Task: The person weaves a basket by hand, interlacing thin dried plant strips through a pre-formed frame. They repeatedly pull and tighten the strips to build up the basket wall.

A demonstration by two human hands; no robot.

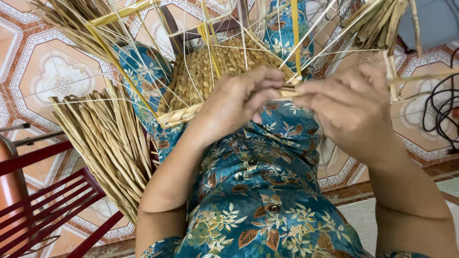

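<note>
A half-woven straw basket (201,76) rests on my lap, its braided rim facing me and thin pale stakes sticking up from it. My left hand (239,102) lies over the basket's near side, fingers curled around a flat straw strand (289,91) at the rim. My right hand (351,107) pinches the same strand from the right, thumb and fingers closed on it. A yellow strip (295,33) runs upward from between the hands. The basket's right part is hidden behind my hands.
A bundle of dried straw strands (107,143) lies at my left knee, another bundle (377,21) at upper right. A red metal chair frame (52,200) stands at lower left. Black cables (442,110) lie on the patterned tile floor (52,71) at right.
</note>
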